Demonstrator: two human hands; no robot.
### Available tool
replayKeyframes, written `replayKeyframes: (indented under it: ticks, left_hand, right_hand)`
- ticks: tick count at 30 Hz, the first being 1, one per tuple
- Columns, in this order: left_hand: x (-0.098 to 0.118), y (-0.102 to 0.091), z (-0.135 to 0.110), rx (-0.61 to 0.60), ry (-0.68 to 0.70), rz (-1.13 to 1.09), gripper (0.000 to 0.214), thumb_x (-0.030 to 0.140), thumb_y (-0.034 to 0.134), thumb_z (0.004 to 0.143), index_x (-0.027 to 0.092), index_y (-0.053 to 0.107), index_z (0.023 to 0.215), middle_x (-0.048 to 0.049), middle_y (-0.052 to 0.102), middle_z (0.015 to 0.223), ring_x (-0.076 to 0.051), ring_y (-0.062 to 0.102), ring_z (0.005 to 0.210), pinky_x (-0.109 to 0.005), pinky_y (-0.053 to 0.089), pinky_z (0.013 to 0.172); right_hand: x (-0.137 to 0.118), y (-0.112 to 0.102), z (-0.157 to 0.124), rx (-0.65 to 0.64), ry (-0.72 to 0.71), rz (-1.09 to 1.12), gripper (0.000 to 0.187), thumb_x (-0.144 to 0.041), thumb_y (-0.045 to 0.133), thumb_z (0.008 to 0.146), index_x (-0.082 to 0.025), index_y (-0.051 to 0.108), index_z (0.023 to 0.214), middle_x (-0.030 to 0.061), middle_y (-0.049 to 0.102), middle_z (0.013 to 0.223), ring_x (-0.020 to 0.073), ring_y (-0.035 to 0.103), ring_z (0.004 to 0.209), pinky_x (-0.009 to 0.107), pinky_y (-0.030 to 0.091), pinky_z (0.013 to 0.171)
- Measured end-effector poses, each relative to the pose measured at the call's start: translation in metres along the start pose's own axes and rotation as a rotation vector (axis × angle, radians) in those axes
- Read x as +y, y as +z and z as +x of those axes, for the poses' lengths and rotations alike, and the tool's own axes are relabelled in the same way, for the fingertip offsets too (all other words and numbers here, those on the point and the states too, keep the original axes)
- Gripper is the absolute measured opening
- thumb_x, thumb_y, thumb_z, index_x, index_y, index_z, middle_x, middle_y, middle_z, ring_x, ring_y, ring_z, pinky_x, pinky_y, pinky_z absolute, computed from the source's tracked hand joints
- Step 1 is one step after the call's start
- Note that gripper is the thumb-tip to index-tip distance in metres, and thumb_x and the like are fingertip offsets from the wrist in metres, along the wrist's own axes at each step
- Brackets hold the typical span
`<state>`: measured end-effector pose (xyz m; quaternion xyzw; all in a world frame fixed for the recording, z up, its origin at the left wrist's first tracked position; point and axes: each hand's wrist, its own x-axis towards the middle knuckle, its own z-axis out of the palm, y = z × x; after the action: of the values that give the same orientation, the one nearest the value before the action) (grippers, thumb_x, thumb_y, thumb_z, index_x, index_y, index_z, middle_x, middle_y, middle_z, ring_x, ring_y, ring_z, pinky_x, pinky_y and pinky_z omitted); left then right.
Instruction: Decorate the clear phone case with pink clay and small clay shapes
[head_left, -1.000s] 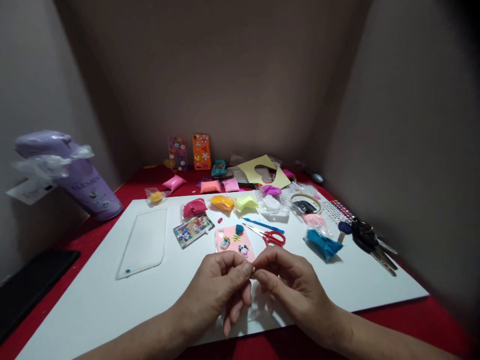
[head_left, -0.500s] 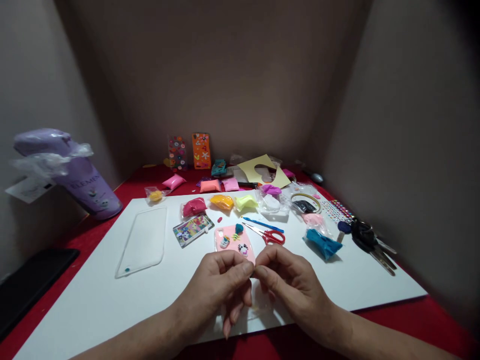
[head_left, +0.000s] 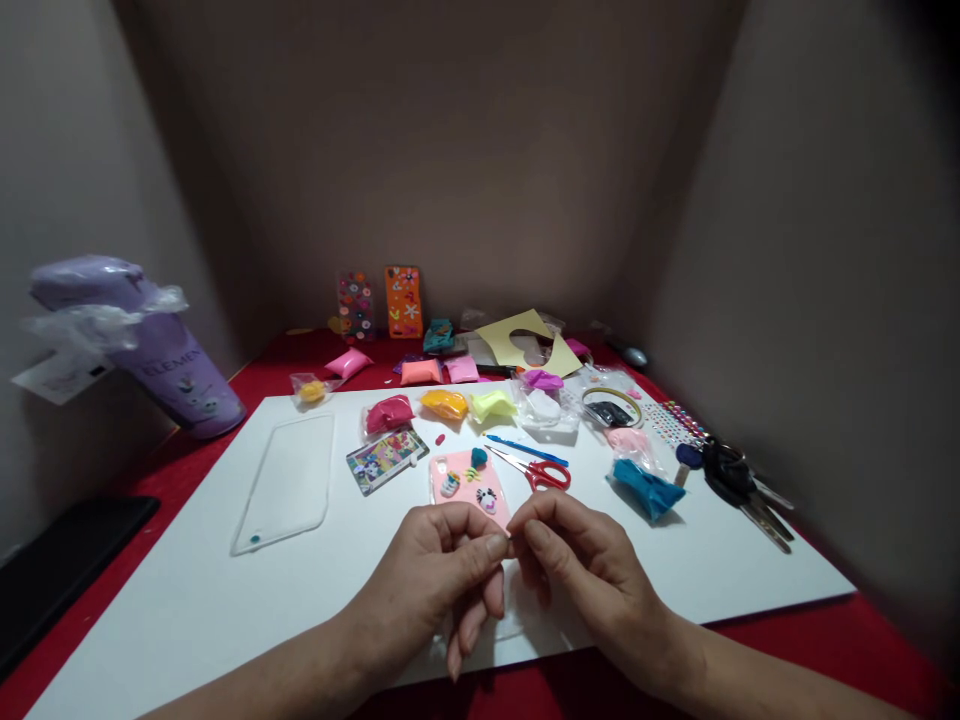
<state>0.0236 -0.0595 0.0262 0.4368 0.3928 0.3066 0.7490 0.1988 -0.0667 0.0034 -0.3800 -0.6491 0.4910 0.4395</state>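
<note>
My left hand [head_left: 439, 572] and my right hand [head_left: 581, 565] meet fingertip to fingertip low over the white board [head_left: 187, 590]. Both pinch a tiny thing between thumb and forefinger; it is too small to name. A thin clear plastic wrap seems to hang below the fingers. Just beyond the fingertips lies a pink phone case [head_left: 469, 485] with small clay figures on it. Red-handled scissors [head_left: 538, 470] and a blue tool [head_left: 525, 449] lie to its right.
Bags of coloured clay [head_left: 445, 404] sit in a row at the board's far edge. A clear phone case [head_left: 287, 482] lies left, a purple tube [head_left: 142, 345] further left. A blue clay bag [head_left: 645, 487], keys [head_left: 739, 482] and sticker gems lie right.
My right hand's fingers have shifted slightly at the pinch. Everything on the board stays where it was.
</note>
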Motion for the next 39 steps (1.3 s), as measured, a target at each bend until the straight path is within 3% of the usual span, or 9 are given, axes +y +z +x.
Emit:
replayKeyframes:
  ticks: [10, 16, 24, 33, 39]
  left_hand:
    - [0.0008, -0.0002, 0.0007, -0.022, 0.002, -0.005, 0.027, 0.039, 0.058, 0.086, 0.014, 0.055, 0.075, 0.0008, 0.062, 0.053, -0.005, 0.047, 0.029, -0.011, 0.037, 0.026]
    - [0.0017, 0.0016, 0.0002, -0.029, 0.026, -0.018, 0.032, 0.040, 0.056, 0.087, 0.014, 0.053, 0.068, 0.0017, 0.058, 0.048, -0.005, 0.046, 0.028, -0.011, 0.035, 0.026]
    - [0.0014, 0.0014, 0.0001, -0.023, -0.006, 0.021, 0.035, 0.045, 0.057, 0.085, 0.014, 0.055, 0.070, 0.0017, 0.059, 0.048, -0.005, 0.046, 0.028, -0.012, 0.034, 0.026]
    - [-0.0008, -0.0013, 0.0001, -0.079, -0.012, 0.044, 0.051, 0.051, 0.045, 0.089, 0.011, 0.058, 0.060, 0.0003, 0.051, 0.038, -0.006, 0.044, 0.026, -0.013, 0.033, 0.027]
    - [-0.0002, -0.0009, -0.0003, -0.014, -0.018, 0.006, 0.024, 0.037, 0.060, 0.084, 0.013, 0.059, 0.078, 0.0001, 0.063, 0.056, -0.005, 0.048, 0.030, -0.013, 0.039, 0.027]
  right_hand:
    - [-0.0033, -0.0016, 0.0016, -0.031, 0.008, 0.067, 0.030, -0.043, 0.045, 0.094, -0.017, 0.059, 0.089, -0.0004, 0.056, 0.064, 0.0088, 0.051, 0.053, 0.021, 0.043, 0.052]
    - [-0.0035, 0.0000, 0.0021, -0.009, -0.024, 0.009, 0.016, -0.034, 0.060, 0.087, -0.018, 0.061, 0.089, 0.0005, 0.060, 0.075, 0.0089, 0.052, 0.060, 0.019, 0.044, 0.054]
    - [-0.0010, 0.0003, 0.0014, -0.018, 0.004, -0.011, 0.015, -0.031, 0.052, 0.092, -0.018, 0.060, 0.090, 0.0002, 0.059, 0.075, 0.0086, 0.052, 0.057, 0.020, 0.045, 0.052]
    - [-0.0018, 0.0000, 0.0017, -0.023, 0.015, 0.021, 0.015, -0.031, 0.051, 0.092, -0.018, 0.059, 0.089, 0.0026, 0.062, 0.080, 0.0093, 0.053, 0.059, 0.020, 0.045, 0.052]
    - [-0.0013, -0.0002, 0.0007, 0.003, 0.002, -0.016, 0.015, -0.031, 0.053, 0.091, -0.018, 0.059, 0.087, 0.0014, 0.061, 0.075, 0.0088, 0.052, 0.056, 0.020, 0.044, 0.050]
